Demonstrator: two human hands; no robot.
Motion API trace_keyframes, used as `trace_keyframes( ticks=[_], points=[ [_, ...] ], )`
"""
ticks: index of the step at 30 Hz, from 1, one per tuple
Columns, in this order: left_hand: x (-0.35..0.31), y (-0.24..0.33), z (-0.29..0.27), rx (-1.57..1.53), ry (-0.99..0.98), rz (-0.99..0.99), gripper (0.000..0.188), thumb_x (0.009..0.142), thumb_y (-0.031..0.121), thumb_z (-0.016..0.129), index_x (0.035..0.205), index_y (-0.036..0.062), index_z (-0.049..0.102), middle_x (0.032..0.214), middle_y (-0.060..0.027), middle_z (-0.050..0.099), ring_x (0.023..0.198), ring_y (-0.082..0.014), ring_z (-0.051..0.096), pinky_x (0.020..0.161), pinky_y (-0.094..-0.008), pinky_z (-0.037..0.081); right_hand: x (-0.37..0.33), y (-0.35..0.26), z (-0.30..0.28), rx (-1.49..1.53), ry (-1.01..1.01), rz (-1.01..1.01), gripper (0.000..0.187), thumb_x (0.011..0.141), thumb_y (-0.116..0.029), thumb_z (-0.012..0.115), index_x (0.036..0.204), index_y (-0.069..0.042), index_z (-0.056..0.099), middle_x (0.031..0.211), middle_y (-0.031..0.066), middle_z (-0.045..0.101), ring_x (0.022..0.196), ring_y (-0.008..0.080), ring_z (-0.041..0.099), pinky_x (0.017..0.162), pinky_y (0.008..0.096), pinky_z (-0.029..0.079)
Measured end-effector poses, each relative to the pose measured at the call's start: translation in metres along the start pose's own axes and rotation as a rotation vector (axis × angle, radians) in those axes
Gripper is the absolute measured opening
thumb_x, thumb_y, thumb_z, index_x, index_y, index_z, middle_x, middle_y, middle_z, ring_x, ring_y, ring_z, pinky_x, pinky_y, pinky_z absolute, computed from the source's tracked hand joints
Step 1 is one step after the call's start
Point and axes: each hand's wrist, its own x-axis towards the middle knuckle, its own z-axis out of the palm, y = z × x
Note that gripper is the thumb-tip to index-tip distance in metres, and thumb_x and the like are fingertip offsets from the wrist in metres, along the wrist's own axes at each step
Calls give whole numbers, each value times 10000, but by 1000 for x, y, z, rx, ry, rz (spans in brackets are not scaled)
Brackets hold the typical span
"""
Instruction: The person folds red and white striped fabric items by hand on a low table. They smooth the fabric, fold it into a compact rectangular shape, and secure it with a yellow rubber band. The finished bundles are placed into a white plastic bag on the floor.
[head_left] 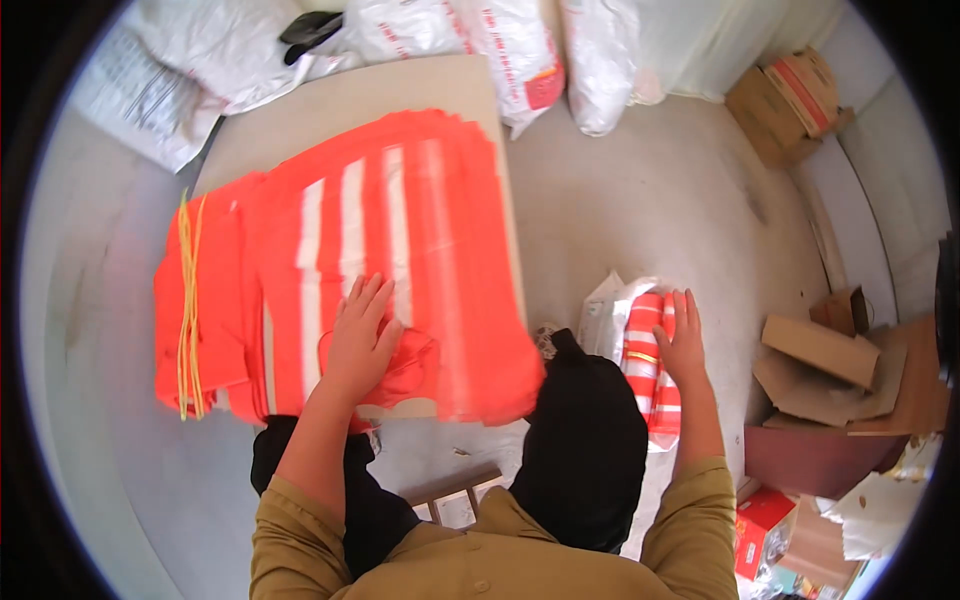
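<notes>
My left hand [360, 340] lies open on a spread of orange safety vests [372, 200] with pale stripes, its fingers stretched out flat over the cloth. The vests cover most of a low board-topped table [460, 80]. A bundle of yellow cords [188, 310] lies across their left end. Beyond my right knee, my right hand [684, 340] is open beside rolled orange-and-white vests [643, 345] in a clear plastic bag [612, 300]. Its fingers reach along the right side of the rolls; whether they touch cannot be made out.
White sacks [515, 60] line the far side, and a black item [312, 32] rests on one. Cardboard boxes stand far right [780, 110] and lie open at the right [830, 365]. A red box [762, 525] is at the lower right. My legs straddle a slatted wooden piece [455, 495].
</notes>
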Motion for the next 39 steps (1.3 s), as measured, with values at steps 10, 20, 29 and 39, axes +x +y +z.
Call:
trace_keyframes(
  ticks=[10, 20, 29, 39],
  points=[
    [-16, -31, -56, 160, 4, -181, 563, 956, 209, 686, 1485, 92, 534, 1596, -174, 463, 1507, -438, 366, 1225, -555, 313, 54, -299, -2, -38, -272, -925, 660, 936, -226, 737, 1532, -88, 488, 1633, 157, 418, 1496, 387, 397, 1204, 468, 388],
    [-38, -49, -68, 193, -69, -190, 615, 874, 184, 755, 1452, 103, 563, 1602, -199, 436, 1524, -389, 353, 1212, -505, 343, 49, -379, 39, 7, -369, -873, 564, 900, -194, 746, 1426, -85, 573, 1576, 164, 479, 1463, 411, 428, 1184, 501, 406],
    [-27, -40, -29, 131, 27, 200, 183, 835, 49, 734, 1014, 87, 723, 1415, -104, 599, 1422, -337, 502, 1131, -567, 426, 35, -383, 57, 356, -380, -899, 389, 776, -14, 735, 1163, -17, 693, 1430, 203, 576, 1347, 394, 529, 1097, 480, 474],
    [-14, -30, -42, -349, 293, -6, 174, 928, 54, 701, 1102, 53, 688, 1319, -117, 648, 1309, -321, 582, 1108, -405, 457, 45, -393, 69, 660, -310, -753, 347, 869, -61, 765, 1204, -2, 699, 1412, 172, 598, 1290, 335, 587, 1027, 423, 525]
  ],
)
